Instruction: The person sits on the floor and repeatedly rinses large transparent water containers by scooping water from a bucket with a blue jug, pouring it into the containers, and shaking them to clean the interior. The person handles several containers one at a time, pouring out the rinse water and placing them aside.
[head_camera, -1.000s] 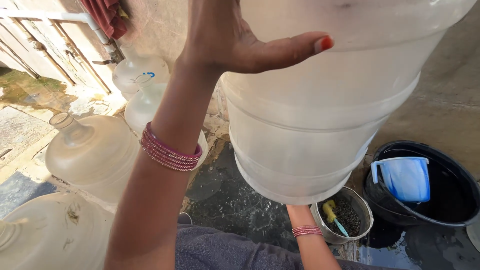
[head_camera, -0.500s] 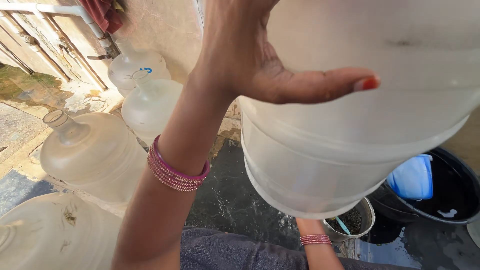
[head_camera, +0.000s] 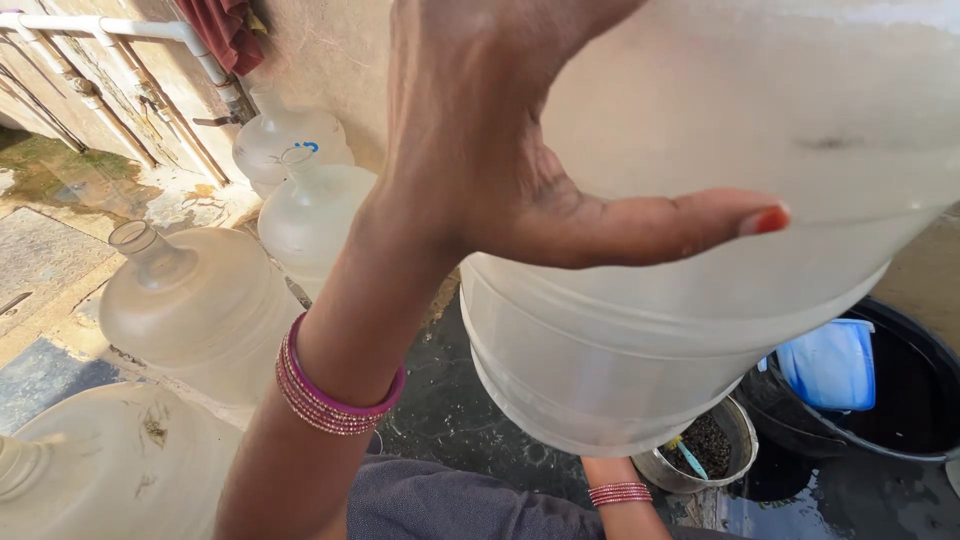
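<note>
Left hand (head_camera: 500, 170) presses flat and spread against large translucent plastic water jug (head_camera: 700, 330), raised and tilted. Right hand's grip under its base is hidden; only the wrist (head_camera: 620, 495) shows. Likely rinsing; next needs firm two-handed support.

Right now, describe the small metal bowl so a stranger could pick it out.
Start at the big raised water jug pressed by the left hand. Directly beneath its lower rim, left of the black tub, sits the metal bowl: the only shiny steel container, holding dark bits and a small brush.
</note>
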